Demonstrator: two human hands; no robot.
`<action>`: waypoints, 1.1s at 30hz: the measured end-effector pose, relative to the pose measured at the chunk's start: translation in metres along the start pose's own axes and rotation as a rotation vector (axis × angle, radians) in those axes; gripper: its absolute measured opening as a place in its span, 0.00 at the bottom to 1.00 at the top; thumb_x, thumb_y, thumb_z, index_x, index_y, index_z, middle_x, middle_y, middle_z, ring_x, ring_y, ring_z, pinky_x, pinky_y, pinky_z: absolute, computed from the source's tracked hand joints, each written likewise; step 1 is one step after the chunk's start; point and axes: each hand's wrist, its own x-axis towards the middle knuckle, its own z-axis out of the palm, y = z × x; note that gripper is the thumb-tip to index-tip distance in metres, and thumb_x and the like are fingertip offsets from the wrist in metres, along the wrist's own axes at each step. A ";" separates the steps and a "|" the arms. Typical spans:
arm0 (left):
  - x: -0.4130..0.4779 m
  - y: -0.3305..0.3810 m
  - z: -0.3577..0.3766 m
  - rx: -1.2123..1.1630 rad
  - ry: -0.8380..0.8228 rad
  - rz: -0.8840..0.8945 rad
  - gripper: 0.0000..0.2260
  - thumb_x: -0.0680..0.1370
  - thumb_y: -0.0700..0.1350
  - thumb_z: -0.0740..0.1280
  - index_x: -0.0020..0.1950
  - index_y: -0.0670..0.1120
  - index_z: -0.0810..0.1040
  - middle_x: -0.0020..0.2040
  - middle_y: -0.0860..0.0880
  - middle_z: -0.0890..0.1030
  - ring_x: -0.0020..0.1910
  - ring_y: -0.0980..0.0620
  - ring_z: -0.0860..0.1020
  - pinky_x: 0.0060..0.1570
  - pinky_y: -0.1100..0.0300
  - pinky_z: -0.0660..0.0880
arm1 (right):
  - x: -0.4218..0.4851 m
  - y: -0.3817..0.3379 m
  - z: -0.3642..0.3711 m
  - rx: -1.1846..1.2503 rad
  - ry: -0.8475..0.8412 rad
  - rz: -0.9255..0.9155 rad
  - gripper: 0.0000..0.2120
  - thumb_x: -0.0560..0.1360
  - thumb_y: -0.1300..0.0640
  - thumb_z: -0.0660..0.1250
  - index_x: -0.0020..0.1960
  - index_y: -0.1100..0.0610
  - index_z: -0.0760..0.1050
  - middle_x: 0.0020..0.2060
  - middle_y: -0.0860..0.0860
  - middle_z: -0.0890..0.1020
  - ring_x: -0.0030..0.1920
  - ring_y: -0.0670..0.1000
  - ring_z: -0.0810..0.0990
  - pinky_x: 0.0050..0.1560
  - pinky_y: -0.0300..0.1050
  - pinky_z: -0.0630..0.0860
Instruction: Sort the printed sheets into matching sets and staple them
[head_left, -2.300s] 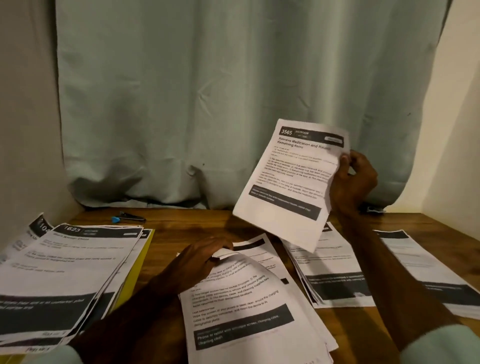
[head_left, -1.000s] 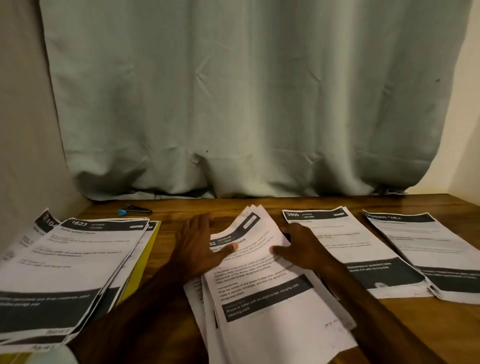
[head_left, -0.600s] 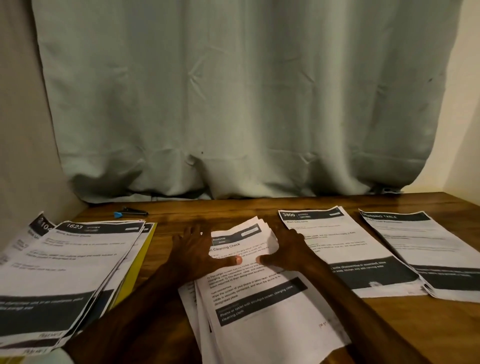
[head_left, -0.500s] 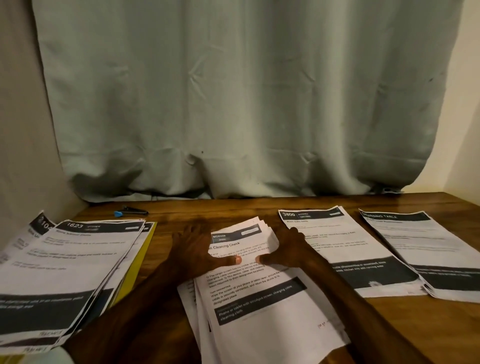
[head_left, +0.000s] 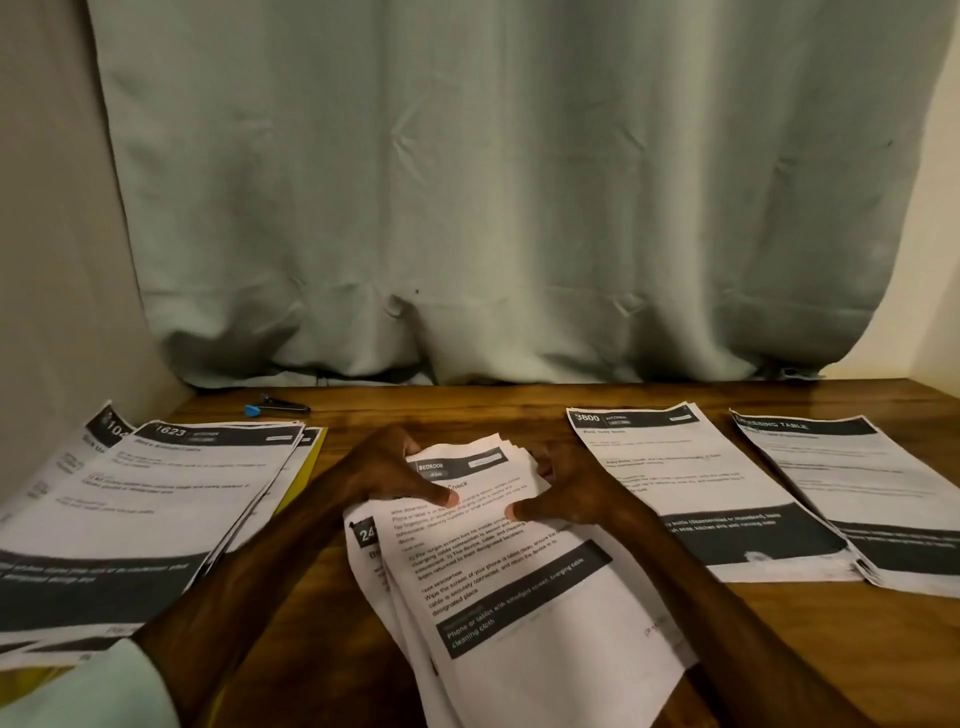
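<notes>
A fanned middle stack of printed sheets (head_left: 519, 597), headed BEDROOM, lies slanted on the wooden table (head_left: 779, 634) in front of me. My left hand (head_left: 387, 475) grips the stack's far left corner, with its thumb on the top sheet and its fingers round the edge. My right hand (head_left: 574, 491) grips the far right side the same way. The far end of the stack is bunched and slightly raised between my hands. A small stapler (head_left: 278, 405) with a blue tip lies at the back left, away from both hands.
A tall pile headed 1623 (head_left: 130, 519) lies at the left on a yellow folder (head_left: 306, 467). A pile headed 3800 KITCHEN (head_left: 691, 483) and a DRESSING TABLE pile (head_left: 872, 493) lie at the right. A green curtain (head_left: 493, 208) hangs behind the table.
The single sheet my right hand held up has been put down. Both hands have closed on the far end of the middle stack and gathered it slightly toward me.
</notes>
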 end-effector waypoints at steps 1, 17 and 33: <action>-0.001 0.002 0.000 -0.031 -0.022 -0.024 0.38 0.49 0.60 0.86 0.55 0.49 0.80 0.45 0.50 0.87 0.42 0.52 0.86 0.45 0.51 0.85 | 0.000 0.001 0.001 0.021 -0.004 -0.002 0.41 0.67 0.47 0.82 0.75 0.50 0.67 0.71 0.48 0.74 0.70 0.53 0.74 0.62 0.45 0.73; -0.040 0.034 -0.032 -0.541 0.401 0.399 0.21 0.66 0.50 0.82 0.56 0.54 0.80 0.46 0.59 0.86 0.43 0.55 0.85 0.38 0.61 0.82 | -0.025 -0.015 -0.028 0.673 -0.018 -0.072 0.17 0.74 0.54 0.77 0.61 0.49 0.80 0.53 0.44 0.87 0.52 0.49 0.87 0.54 0.52 0.83; -0.082 0.094 -0.043 -1.089 0.330 0.491 0.19 0.71 0.47 0.79 0.60 0.45 0.81 0.55 0.42 0.86 0.52 0.41 0.86 0.52 0.42 0.82 | -0.063 -0.074 -0.074 0.988 0.465 -0.279 0.16 0.73 0.59 0.76 0.57 0.52 0.74 0.45 0.44 0.84 0.39 0.39 0.85 0.34 0.33 0.79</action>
